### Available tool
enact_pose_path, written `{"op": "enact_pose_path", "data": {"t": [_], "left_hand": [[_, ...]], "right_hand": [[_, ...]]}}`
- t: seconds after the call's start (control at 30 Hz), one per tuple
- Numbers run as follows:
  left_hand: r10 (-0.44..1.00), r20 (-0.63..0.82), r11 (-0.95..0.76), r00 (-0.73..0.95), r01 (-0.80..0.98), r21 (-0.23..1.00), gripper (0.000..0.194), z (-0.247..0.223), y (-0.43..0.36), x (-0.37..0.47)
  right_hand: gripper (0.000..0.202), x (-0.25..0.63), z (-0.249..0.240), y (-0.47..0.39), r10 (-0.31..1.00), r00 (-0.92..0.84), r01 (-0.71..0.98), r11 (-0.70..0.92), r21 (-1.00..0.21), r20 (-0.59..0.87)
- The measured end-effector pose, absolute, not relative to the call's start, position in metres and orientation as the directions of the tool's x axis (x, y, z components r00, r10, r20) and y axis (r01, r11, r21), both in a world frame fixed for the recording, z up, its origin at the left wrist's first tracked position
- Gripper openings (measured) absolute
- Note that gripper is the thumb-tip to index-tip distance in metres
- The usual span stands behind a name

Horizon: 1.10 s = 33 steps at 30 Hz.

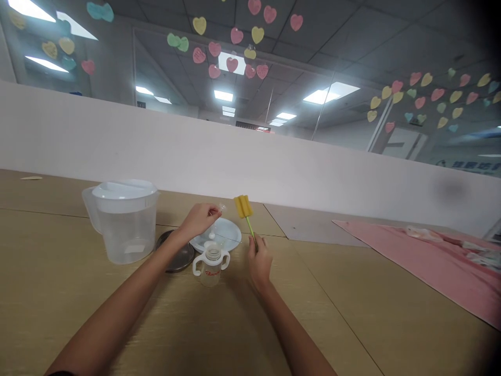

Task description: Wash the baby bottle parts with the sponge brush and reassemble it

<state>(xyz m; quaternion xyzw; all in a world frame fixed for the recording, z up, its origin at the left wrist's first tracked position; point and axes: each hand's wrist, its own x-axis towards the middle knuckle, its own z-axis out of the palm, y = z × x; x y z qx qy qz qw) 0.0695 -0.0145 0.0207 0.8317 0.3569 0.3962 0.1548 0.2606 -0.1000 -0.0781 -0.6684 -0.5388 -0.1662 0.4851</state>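
The baby bottle (211,263) stands open on the table (352,313) between both hands. The right hand (259,261) grips a sponge brush (243,207) upright; best lowered straight into the neck. The left hand (199,218) pinches a small clear teat (221,208) above a plate (227,232). The jug (123,219) looks empty.

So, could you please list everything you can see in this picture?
jug: 1, clear with white lid, table left
dark lid: 1, grey metal, right of jug
plate: 1, white, behind bottle
bottle: 1, clear with white handles, open, table centre
brush: 1, yellow sponge on green stem, in right hand
teat: 1, clear, small, in left hand
cloth: 1, pink, table right
table: 1, light wood
hearts: many, pink, yellow and green, on glass
left hand: 1, over plate
right hand: 1, right of bottle
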Motion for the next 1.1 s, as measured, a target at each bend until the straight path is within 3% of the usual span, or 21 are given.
{"op": "enact_pose_path", "data": {"t": [0.07,0.2,0.3,0.47,0.67,1.1], "left_hand": [[0.722,0.551,-0.692,0.418,0.458,0.559,0.034,0.021,-0.015,0.070],[0.735,0.550,-0.676,0.397,0.497,0.544,0.028,0.025,-0.020,0.070],[0.753,0.554,-0.640,0.356,0.593,0.489,0.024,0.031,-0.019,0.063],[0.829,0.425,-0.516,0.364,0.790,0.330,0.023,0.035,-0.003,0.035],[0.867,0.341,-0.450,0.365,0.867,0.216,0.023,0.033,0.012,0.008],[0.952,0.020,-0.306,0.306,0.944,0.119,0.003,-0.012,0.037,0.008]], "right_hand": [[0.045,0.263,-0.079,-0.100,0.576,0.358,0.886,0.038,-0.462,0.735],[0.042,0.262,-0.084,-0.101,0.630,0.155,0.948,0.122,-0.294,0.761],[0.042,0.259,-0.086,-0.101,0.613,0.095,0.964,0.141,-0.227,0.785],[0.044,0.263,-0.086,-0.099,0.606,0.130,0.967,0.098,-0.236,0.785],[0.043,0.267,-0.086,-0.096,0.607,0.113,0.968,0.110,-0.224,0.787],[0.044,0.268,-0.088,-0.096,0.616,0.052,0.982,0.114,-0.154,0.786]]}}
